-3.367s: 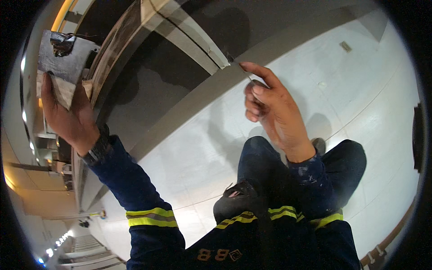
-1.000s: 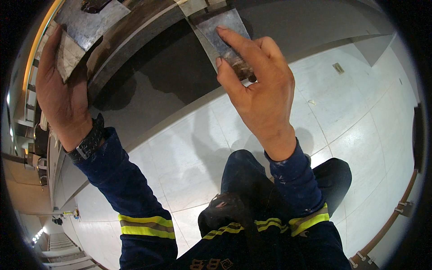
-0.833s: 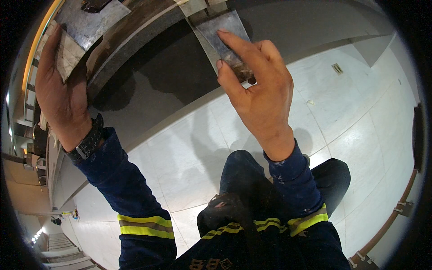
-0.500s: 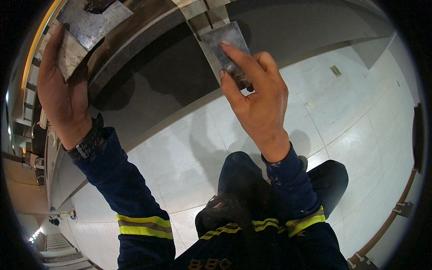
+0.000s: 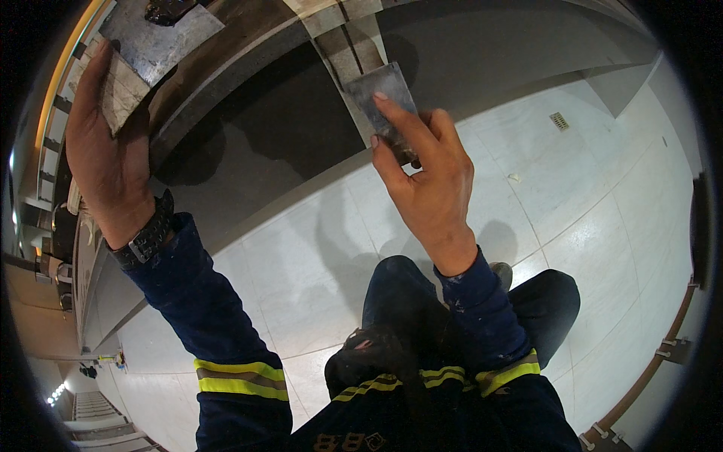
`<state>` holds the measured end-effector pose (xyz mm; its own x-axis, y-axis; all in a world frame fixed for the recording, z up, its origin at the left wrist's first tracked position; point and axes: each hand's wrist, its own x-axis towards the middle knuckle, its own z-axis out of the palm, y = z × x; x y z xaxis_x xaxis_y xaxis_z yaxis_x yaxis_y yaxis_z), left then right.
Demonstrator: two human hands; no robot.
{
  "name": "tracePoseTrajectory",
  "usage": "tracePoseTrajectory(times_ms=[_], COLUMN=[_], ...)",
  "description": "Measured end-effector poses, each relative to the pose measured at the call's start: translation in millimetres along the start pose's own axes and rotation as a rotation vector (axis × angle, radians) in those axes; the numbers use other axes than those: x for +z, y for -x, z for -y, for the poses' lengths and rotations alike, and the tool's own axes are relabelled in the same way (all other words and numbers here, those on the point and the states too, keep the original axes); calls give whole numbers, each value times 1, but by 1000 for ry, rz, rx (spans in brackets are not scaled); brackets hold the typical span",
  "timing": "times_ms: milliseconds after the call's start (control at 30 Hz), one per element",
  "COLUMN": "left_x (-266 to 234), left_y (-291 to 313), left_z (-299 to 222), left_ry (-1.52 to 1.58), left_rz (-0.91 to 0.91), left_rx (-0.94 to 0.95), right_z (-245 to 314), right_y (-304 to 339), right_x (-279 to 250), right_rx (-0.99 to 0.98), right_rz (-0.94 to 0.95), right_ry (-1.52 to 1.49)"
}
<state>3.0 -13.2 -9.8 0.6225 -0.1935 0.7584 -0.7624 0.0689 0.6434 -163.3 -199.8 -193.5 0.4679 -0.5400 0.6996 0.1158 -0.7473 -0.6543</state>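
My left hand (image 5: pixel 109 169) is closed around a worn, pale taped-looking grip (image 5: pixel 123 94) of a broad metal plate (image 5: pixel 154 45). On the plate lies a glossy dark lump of paste (image 5: pixel 169 10), cut off by the upper rim of the view. In my right hand (image 5: pixel 433 177) is a small flat metal scraper (image 5: pixel 385 98), pinched with thumb and index finger along its face. Its far edge lies over the pale tape strips (image 5: pixel 335 60), which border a narrow dark seam (image 5: pixel 352 47) on the grey panel. Whether the blade presses on the surface I cannot tell.
A grey panel (image 5: pixel 467 64) with a low edge runs across the front. Pale floor tiles (image 5: pixel 557 166) lie below, with a small drain grate (image 5: pixel 558 121). My bent knees (image 5: pixel 399 294) are close beneath my arms. A yellow-edged railing (image 5: pixel 56 90) stands at the far left.
My right hand has drawn the scraper a little toward me along the taped seam, showing more of the dark line behind it. My left hand and plate have barely shifted.
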Motion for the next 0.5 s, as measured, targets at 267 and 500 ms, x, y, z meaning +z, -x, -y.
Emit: tracePoseTrajectory(times_ms=[267, 500], left_x=[0, 1], left_y=[0, -2], left_z=[-1, -2], left_ry=[56, 33], left_rz=[-16, -23], left_rx=[-18, -9], right_z=[-6, -8], right_y=[8, 16], right_x=[4, 3], right_rx=[-3, 48], right_rz=[6, 32], right_ry=[-29, -50])
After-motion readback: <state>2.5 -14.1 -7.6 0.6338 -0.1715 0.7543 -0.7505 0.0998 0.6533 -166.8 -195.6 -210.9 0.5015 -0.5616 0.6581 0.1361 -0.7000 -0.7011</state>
